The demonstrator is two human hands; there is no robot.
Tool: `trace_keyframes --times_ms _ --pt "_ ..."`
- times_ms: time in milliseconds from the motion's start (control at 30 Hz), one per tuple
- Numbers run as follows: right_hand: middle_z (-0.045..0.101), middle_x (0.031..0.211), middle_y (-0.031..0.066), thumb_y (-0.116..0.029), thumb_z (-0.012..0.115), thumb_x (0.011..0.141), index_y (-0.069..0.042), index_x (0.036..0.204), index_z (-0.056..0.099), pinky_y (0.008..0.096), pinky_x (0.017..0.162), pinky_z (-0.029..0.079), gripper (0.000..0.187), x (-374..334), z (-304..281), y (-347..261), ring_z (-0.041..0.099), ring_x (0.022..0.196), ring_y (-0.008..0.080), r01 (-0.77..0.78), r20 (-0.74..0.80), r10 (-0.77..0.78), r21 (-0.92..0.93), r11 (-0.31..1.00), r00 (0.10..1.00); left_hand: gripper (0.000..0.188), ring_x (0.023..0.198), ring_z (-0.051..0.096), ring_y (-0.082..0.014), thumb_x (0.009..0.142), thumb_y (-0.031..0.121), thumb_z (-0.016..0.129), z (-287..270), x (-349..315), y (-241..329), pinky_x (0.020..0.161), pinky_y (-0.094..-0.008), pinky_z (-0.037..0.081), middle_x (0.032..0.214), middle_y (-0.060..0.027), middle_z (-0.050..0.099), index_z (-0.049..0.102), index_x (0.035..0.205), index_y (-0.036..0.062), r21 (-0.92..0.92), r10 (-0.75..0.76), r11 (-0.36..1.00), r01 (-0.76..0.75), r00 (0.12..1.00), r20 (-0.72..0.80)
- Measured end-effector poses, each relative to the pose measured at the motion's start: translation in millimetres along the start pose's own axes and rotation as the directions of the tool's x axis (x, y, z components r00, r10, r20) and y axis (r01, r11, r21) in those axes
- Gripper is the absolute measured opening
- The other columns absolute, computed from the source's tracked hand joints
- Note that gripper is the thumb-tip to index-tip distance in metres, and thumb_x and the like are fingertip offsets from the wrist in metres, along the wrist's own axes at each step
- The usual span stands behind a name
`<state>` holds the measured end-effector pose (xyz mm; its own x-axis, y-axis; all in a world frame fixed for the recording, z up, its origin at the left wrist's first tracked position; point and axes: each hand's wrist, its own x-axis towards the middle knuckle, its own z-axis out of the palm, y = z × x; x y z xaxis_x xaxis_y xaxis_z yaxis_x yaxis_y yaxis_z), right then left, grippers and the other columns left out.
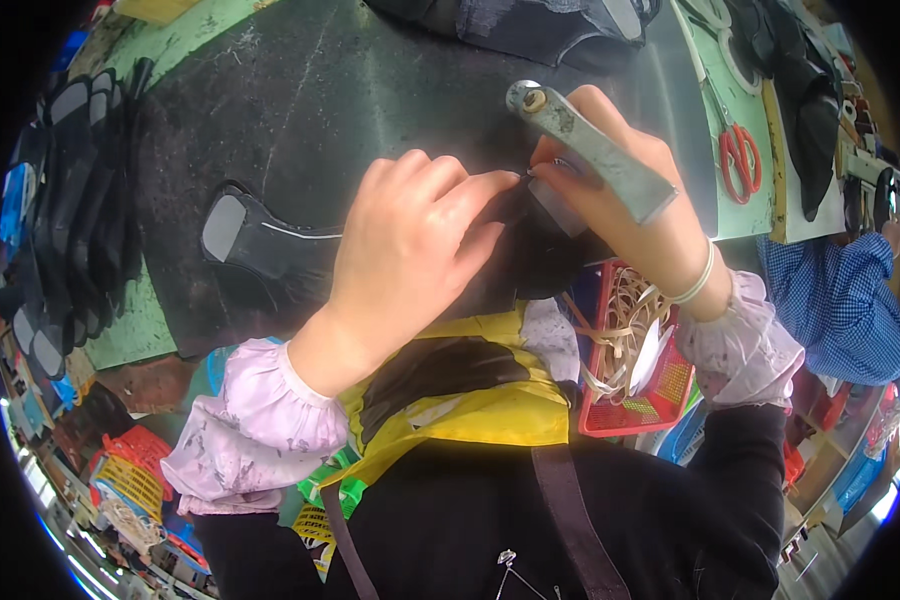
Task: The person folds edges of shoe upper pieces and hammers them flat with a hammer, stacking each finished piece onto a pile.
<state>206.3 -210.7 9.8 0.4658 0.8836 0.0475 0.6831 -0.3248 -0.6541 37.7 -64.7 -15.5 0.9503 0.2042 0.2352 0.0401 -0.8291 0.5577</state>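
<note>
Black sheet material [390, 120] is spread over most of the surface [745, 110], whose green top shows along the left and right edges. A black cut piece with a grey oval patch and a pale stitched line [260, 240] lies on the sheet toward its near left, one end passing under the left hand [410, 250]. The left hand is laid palm down over this piece, its fingers [475, 190] extended and drawn together, the tips pressed against the material where they meet the right hand [620, 215]. The right hand is closed around a grey metal hand tool [595, 150] with a round head at its far end; the handle is gripped between thumb and fingers, and a pale band is worn at the wrist. What lies directly beneath the right hand's fingertips cannot be told.

Red-handled scissors [738, 158] are placed on the green strip at the right edge of the surface. Stacked black cut pieces [90, 200] are ranged along the left edge. A red basket of pale strips [635, 385] stands below the near edge, beside a yellow apron [470, 400].
</note>
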Motion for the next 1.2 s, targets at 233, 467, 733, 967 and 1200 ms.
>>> trace_keyframes --times_ms 233,467,733,967,1200 --pt "0.066 0.076 0.0067 -0.004 0.075 0.087 -0.006 0.102 0.057 0.0311 0.063 0.051 0.023 0.4 1.8 -2.3 0.065 0.065 0.0178 -0.019 0.023 0.019 0.008 1.0 1.0 0.036 0.083 0.057 -0.0224 0.082 0.013 0.077 1.9 -0.6 -1.2 0.08 -0.0369 0.043 0.086 -0.0016 0.061 0.074 0.118 0.0118 0.024 0.051 0.998 -0.05 0.998 -0.046" --pt "0.064 0.073 0.0065 -0.004 0.075 0.086 -0.006 0.1 0.056 0.0315 0.059 0.05 0.023 -0.3 3.8 1.8 0.063 0.06 0.0182 0.07 0.004 -0.07 0.006 0.998 0.998 0.036 0.082 0.056 -0.0228 0.082 0.013 0.077 3.4 -1.8 -1.8 0.08 -0.0375 0.043 0.084 -0.002 0.059 0.074 0.117 0.0126 0.052 0.076 0.996 -0.073 0.995 -0.063" --pt "0.065 0.077 0.0085 -0.003 0.072 0.087 -0.005 0.101 0.055 0.0331 0.06 0.05 0.023 1.5 0.5 2.4 0.064 0.063 0.0216 0.148 0.007 -0.147 -0.006 0.989 0.989 0.035 0.082 0.056 -0.0228 0.081 0.013 0.077 4.6 -0.9 -2.2 0.078 -0.0373 0.042 0.083 -0.0018 0.058 0.075 0.116 0.0135 0.042 0.082 0.996 -0.079 0.994 -0.067" --pt "0.064 0.076 0.0092 -0.002 0.072 0.086 -0.005 0.104 0.055 0.0335 0.062 0.051 0.025 3.1 -0.5 6.7 0.064 0.065 0.0221 0.153 0.053 -0.155 0.035 0.988 0.987 0.035 0.082 0.056 -0.0226 0.081 0.014 0.078 3.1 -1.3 -2.2 0.078 -0.0373 0.042 0.083 -0.0015 0.059 0.075 0.116 0.0139 0.045 0.085 0.996 -0.082 0.994 -0.073" --pt "0.066 0.085 0.0084 -0.001 0.072 0.088 -0.004 0.111 0.058 0.032 0.071 0.053 0.028 0.0 -7.2 3.6 0.065 0.075 0.0194 0.069 0.112 -0.075 0.062 0.996 0.991 0.035 0.083 0.057 -0.0225 0.08 0.014 0.078 5.1 -2.4 -3.3 0.079 -0.0374 0.043 0.084 -0.001 0.059 0.076 0.115 0.014 0.043 0.073 0.997 -0.07 0.994 -0.085"
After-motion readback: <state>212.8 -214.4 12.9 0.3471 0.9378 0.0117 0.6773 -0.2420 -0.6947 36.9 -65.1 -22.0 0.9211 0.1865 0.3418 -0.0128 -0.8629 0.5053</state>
